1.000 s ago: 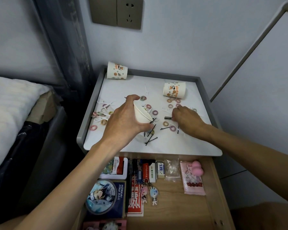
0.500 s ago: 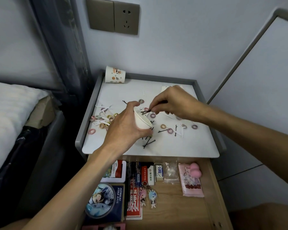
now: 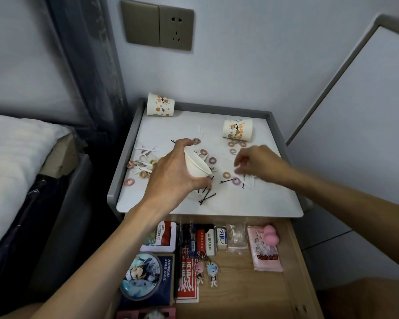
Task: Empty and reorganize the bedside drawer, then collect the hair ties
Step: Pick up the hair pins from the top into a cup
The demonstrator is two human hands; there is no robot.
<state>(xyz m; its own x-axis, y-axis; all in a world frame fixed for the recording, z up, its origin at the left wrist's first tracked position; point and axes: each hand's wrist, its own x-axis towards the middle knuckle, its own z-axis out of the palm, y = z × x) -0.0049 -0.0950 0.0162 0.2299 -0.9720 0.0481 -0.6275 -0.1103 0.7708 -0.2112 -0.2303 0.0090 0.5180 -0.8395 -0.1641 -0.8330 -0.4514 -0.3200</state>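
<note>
Currently the left hand (image 3: 175, 173) grips the white cup (image 3: 197, 165), fingers and thumb curled round its wall, and holds it tilted just above the bedside table top (image 3: 251, 203). The right hand (image 3: 258, 162) sits to the right of the white cup, apart from it, knuckles up and fingers curled down toward the surface; whether the fingertips pinch anything cannot be told. Hair ties (image 3: 212, 160) lie loose on all sides of the white cup: two touching or just beside its far edge, one just right of it, two more right of it under the right hand's fingertips, a small group further right and behind, and a tangle with white strips to its left, partly hidden by the left hand. Bobby pins (image 3: 207, 196) lie crossed just in front of the white cup, with another to its right. Two patterned cups (image 3: 160, 108) lie on their sides well behind it, one to the left and one to the right. The drawer (image 3: 240, 261) stands open in front of the white cup, holding packets and keychains. Against the frame half a second earlier: the right hand was over the cup's mouth pinching dark pins; it is now lower and further right, near the surface. The left hand's grip is unchanged.
</note>
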